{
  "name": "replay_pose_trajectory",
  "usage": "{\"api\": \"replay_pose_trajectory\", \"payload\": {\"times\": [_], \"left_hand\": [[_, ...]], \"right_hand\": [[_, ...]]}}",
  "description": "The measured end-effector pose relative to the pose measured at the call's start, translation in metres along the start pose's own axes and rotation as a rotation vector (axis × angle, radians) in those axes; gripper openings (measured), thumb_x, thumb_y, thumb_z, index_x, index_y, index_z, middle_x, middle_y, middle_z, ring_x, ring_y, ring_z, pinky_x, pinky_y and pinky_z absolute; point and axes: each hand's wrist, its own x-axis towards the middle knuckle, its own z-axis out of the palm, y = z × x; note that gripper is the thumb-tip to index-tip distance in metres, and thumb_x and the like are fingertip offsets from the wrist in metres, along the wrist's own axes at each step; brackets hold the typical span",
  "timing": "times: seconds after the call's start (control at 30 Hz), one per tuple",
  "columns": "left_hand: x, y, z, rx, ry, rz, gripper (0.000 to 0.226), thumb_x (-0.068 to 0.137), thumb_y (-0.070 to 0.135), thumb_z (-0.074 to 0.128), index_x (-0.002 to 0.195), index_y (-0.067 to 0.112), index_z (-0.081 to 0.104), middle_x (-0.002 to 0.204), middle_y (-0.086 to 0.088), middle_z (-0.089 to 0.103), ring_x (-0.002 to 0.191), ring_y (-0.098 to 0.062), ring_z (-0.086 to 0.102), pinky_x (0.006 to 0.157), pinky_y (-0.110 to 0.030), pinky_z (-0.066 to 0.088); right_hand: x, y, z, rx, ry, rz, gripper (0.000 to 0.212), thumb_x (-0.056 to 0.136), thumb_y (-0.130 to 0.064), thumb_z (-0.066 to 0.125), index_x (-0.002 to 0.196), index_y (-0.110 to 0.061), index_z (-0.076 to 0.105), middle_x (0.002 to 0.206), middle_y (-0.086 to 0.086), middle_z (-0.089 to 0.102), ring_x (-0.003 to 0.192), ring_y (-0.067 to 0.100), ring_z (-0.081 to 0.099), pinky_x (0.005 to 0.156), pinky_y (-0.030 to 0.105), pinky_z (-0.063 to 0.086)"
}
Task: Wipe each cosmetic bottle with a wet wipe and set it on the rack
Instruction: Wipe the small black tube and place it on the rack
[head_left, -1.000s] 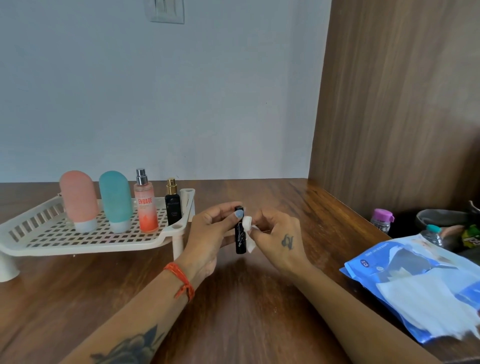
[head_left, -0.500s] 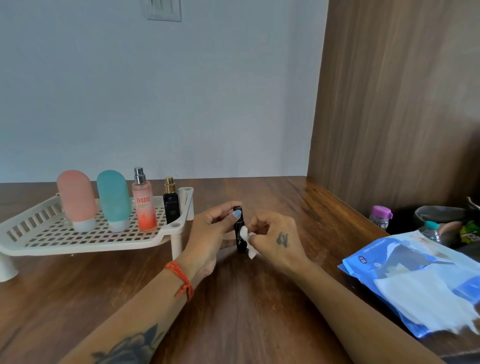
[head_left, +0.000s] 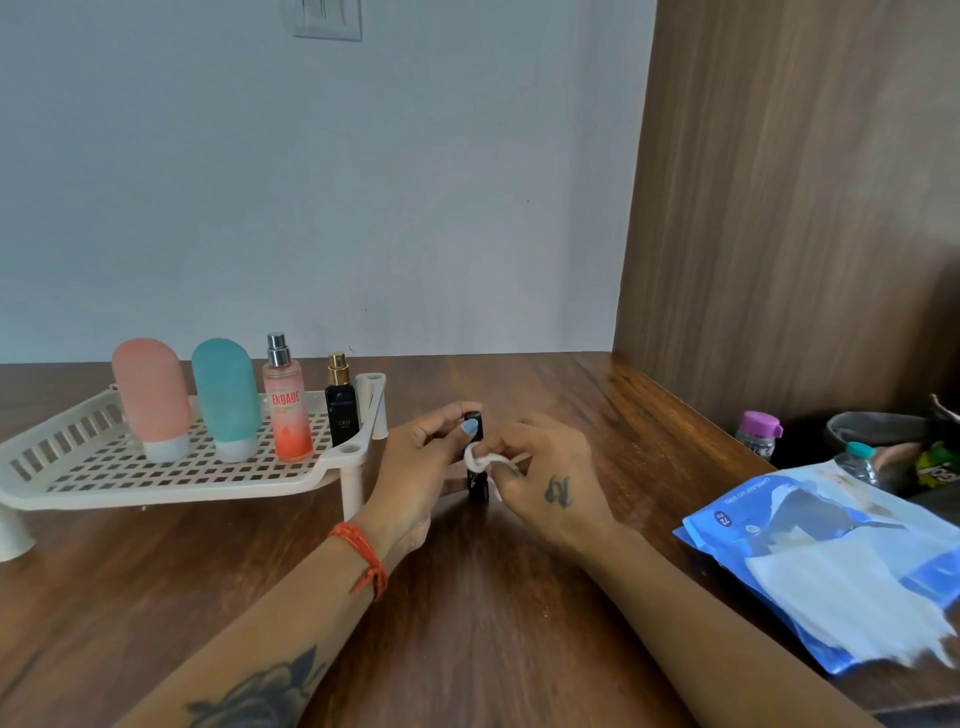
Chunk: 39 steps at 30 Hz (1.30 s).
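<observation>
My left hand (head_left: 423, 467) grips a small black cosmetic bottle (head_left: 477, 486) upright near the table's middle, thumb across its top. My right hand (head_left: 550, 478) pinches a folded white wet wipe (head_left: 480, 458) against the bottle's side. Just left of my hands, the cream plastic rack (head_left: 78, 467) carries a pink tube (head_left: 150, 397), a teal tube (head_left: 226, 397), an orange Engage spray bottle (head_left: 287, 410) and a black perfume bottle (head_left: 341, 410), all upright in a row.
A blue wet-wipe pack (head_left: 831, 566) lies open at the right with a white sheet sticking out. Behind it stand a small purple-capped bottle (head_left: 758, 434), a teal-capped bottle (head_left: 857, 460) and other clutter. A wooden panel walls the right side.
My right hand has slid the wipe up the black bottle's side, from its lower half to just under the cap. My left hand keeps its hold.
</observation>
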Motion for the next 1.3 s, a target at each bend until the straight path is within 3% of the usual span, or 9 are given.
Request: {"api": "replay_pose_trajectory", "payload": {"times": [0.2, 0.3, 0.43, 0.57, 0.7, 0.93, 1.1, 1.17, 1.3], "left_hand": [[0.001, 0.000, 0.000, 0.024, 0.015, -0.001, 0.024, 0.093, 0.007, 0.051, 0.106, 0.019, 0.067, 0.109, -0.009, 0.066, 0.097, -0.021, 0.066, 0.061, -0.027, 0.057], [0.001, -0.001, 0.000, 0.049, 0.010, 0.001, 0.023, 0.093, 0.009, 0.052, 0.107, 0.019, 0.066, 0.108, -0.008, 0.066, 0.094, -0.017, 0.067, 0.060, -0.026, 0.057], [0.002, -0.001, -0.001, 0.061, 0.005, 0.002, 0.022, 0.092, 0.010, 0.053, 0.108, 0.019, 0.066, 0.108, -0.006, 0.067, 0.093, -0.018, 0.067, 0.067, -0.029, 0.058], [0.002, 0.000, -0.001, 0.049, 0.017, 0.013, 0.021, 0.091, 0.007, 0.053, 0.103, 0.018, 0.066, 0.103, -0.006, 0.068, 0.087, -0.015, 0.067, 0.065, -0.026, 0.058], [0.002, -0.001, 0.000, 0.078, 0.018, 0.048, 0.021, 0.091, 0.006, 0.054, 0.106, 0.015, 0.065, 0.101, -0.007, 0.068, 0.089, -0.015, 0.066, 0.060, -0.020, 0.055], [0.002, -0.002, -0.001, 0.108, 0.001, 0.072, 0.021, 0.092, 0.010, 0.054, 0.099, 0.025, 0.066, 0.107, -0.005, 0.068, 0.093, -0.018, 0.067, 0.066, -0.023, 0.056], [0.000, 0.000, 0.001, 0.114, -0.028, 0.064, 0.022, 0.093, 0.010, 0.050, 0.103, 0.023, 0.066, 0.108, -0.004, 0.066, 0.094, -0.016, 0.066, 0.061, -0.020, 0.055], [0.000, 0.000, 0.001, 0.116, -0.041, 0.049, 0.023, 0.094, 0.011, 0.049, 0.106, 0.022, 0.065, 0.105, -0.003, 0.067, 0.088, -0.014, 0.068, 0.060, -0.020, 0.055], [0.000, -0.001, 0.001, 0.107, -0.055, 0.026, 0.022, 0.094, 0.014, 0.051, 0.111, 0.019, 0.064, 0.107, -0.004, 0.069, 0.089, -0.012, 0.069, 0.068, -0.026, 0.058]], "right_hand": [[0.001, -0.001, -0.007, -0.110, -0.347, 0.049, 0.023, 0.076, -0.011, 0.063, 0.091, -0.022, 0.075, 0.096, -0.003, 0.066, 0.082, 0.005, 0.054, 0.067, 0.007, 0.038], [0.001, -0.001, -0.008, -0.174, -0.269, 0.079, 0.022, 0.077, -0.010, 0.063, 0.092, -0.022, 0.074, 0.097, -0.004, 0.065, 0.083, 0.007, 0.055, 0.070, 0.014, 0.043], [0.000, -0.002, -0.003, -0.087, -0.057, -0.072, 0.023, 0.074, -0.004, 0.068, 0.091, -0.019, 0.073, 0.086, 0.000, 0.066, 0.073, 0.006, 0.054, 0.063, 0.009, 0.038], [-0.002, -0.002, -0.002, -0.149, -0.201, -0.099, 0.023, 0.079, -0.010, 0.063, 0.099, -0.019, 0.072, 0.089, 0.001, 0.061, 0.076, 0.009, 0.047, 0.063, 0.008, 0.029], [0.000, -0.001, -0.004, -0.219, -0.390, -0.046, 0.027, 0.081, -0.016, 0.059, 0.105, -0.021, 0.071, 0.098, -0.001, 0.058, 0.087, 0.012, 0.051, 0.069, 0.017, 0.035], [0.000, 0.002, -0.005, -0.131, -0.123, -0.120, 0.019, 0.076, -0.007, 0.067, 0.091, -0.017, 0.072, 0.088, 0.000, 0.065, 0.075, 0.005, 0.050, 0.063, 0.009, 0.034], [0.002, 0.006, -0.007, -0.194, -0.409, -0.023, 0.022, 0.078, -0.011, 0.063, 0.095, -0.021, 0.073, 0.100, -0.001, 0.062, 0.088, 0.011, 0.054, 0.077, 0.023, 0.047], [0.003, 0.007, -0.009, -0.185, -0.328, 0.011, 0.022, 0.078, -0.009, 0.062, 0.094, -0.019, 0.073, 0.098, -0.001, 0.062, 0.086, 0.010, 0.055, 0.073, 0.017, 0.046], [0.005, 0.005, -0.004, -0.030, 0.154, -0.074, 0.017, 0.075, -0.002, 0.065, 0.088, -0.012, 0.070, 0.081, 0.000, 0.062, 0.069, 0.004, 0.051, 0.062, 0.007, 0.039]]}}
